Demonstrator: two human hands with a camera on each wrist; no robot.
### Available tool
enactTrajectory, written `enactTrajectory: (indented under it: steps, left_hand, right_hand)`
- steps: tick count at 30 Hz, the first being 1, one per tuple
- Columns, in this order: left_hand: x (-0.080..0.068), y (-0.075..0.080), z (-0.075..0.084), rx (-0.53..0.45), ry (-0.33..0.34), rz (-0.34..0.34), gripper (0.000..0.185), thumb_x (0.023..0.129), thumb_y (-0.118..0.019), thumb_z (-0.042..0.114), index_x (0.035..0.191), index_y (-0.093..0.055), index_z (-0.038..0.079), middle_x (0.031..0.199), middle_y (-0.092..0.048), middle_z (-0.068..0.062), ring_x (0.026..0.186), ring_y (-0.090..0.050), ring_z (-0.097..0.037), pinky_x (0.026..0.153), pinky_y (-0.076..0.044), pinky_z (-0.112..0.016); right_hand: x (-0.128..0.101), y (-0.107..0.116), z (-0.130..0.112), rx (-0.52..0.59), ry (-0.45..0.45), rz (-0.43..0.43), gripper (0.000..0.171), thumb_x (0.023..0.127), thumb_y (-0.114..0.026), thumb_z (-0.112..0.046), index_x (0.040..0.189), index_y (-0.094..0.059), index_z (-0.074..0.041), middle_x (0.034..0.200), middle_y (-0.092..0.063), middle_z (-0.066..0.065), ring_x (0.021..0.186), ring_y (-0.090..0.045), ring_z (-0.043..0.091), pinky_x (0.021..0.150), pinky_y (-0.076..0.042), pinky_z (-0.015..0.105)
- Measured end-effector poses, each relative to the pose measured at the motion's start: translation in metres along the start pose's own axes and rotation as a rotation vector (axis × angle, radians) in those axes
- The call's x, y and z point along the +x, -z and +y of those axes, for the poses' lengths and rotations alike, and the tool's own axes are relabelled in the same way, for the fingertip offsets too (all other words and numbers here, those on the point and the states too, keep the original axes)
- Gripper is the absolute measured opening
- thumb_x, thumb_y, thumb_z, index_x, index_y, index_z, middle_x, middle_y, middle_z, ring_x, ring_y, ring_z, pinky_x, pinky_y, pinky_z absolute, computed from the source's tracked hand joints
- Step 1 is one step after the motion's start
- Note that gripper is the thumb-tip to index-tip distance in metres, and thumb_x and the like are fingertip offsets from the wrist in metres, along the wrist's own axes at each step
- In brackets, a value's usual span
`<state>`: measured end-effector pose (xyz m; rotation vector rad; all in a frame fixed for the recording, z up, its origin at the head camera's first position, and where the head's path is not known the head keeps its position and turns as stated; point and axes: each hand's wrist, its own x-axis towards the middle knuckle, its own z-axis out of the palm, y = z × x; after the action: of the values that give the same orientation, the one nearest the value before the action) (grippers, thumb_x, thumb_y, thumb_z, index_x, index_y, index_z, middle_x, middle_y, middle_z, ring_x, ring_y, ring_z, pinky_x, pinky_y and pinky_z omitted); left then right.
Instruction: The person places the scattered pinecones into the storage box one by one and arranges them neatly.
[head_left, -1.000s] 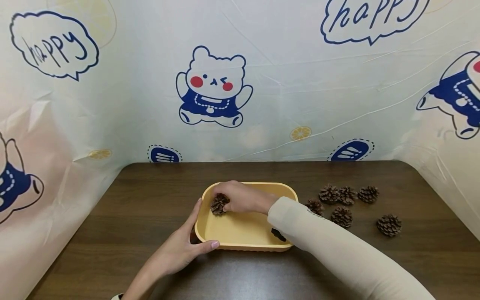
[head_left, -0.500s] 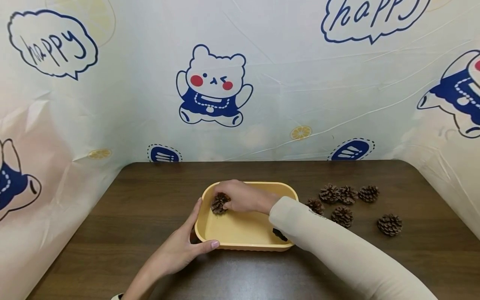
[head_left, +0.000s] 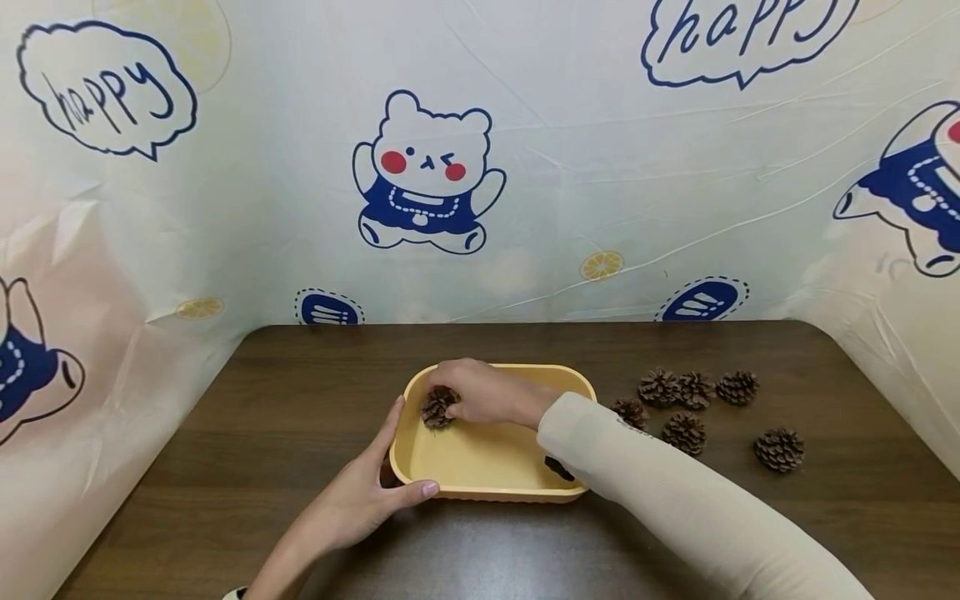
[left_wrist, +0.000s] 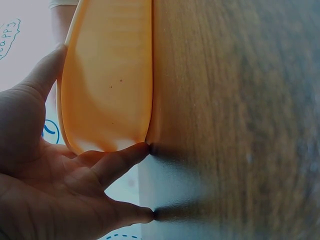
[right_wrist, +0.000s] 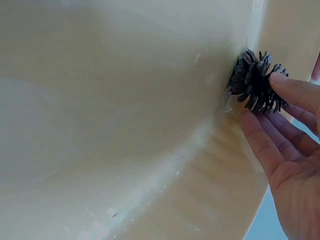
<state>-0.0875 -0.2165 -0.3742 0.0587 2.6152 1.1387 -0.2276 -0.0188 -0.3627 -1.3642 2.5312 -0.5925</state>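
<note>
A yellow tray (head_left: 480, 458) with raised walls stands on the table. My left hand (head_left: 358, 498) holds its near left corner, thumb on the near side and fingers spread along the left end. Seen from the left wrist, fingertips (left_wrist: 145, 212) rest on the tabletop beside the tray. Inside, at the tray's far left, my right hand (head_left: 487, 393) pinches a brown pine cone (head_left: 438, 407) between thumb and fingers. In the right wrist view, this pine cone (right_wrist: 252, 82) sits right at the tray's inner wall, thumb on one side and fingertips below.
Several more pine cones (head_left: 684, 433) lie on the table right of the tray, one (head_left: 780, 450) farther off to the right. My right sleeve (head_left: 675, 492) crosses the tray's right end. A printed cloth (head_left: 562, 167) hangs behind the table (head_left: 225, 450).
</note>
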Motion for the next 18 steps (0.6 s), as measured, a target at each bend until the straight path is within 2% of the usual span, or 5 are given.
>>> enactTrajectory:
  steps: [7,18]
  left_hand:
    - [0.001,-0.001,-0.001,0.003,-0.005,0.003,0.118,0.09,-0.079,0.055,0.169,0.005,0.034,0.174,-0.021,-0.016,0.152,-0.038,-0.04,0.116,-0.038,-0.064]
    - [0.001,-0.002,-0.001,0.015,0.026,0.003,0.119,0.088,-0.079,0.057,0.169,0.005,0.034,0.173,-0.023,-0.018,0.149,-0.042,-0.042,0.112,-0.041,-0.065]
  right_hand:
    - [-0.002,0.004,-0.001,-0.018,-0.008,0.004,0.039,0.097,-0.075,-0.006,0.135,-0.068,-0.009,0.134,-0.069,0.007,0.126,-0.065,0.021,0.109,-0.052,0.035]
    - [-0.006,0.018,-0.006,-0.029,-0.017,0.023,0.038,0.098,-0.074,-0.008,0.136,-0.069,-0.009,0.138,-0.068,0.006,0.127,-0.064,0.02,0.11,-0.052,0.034]
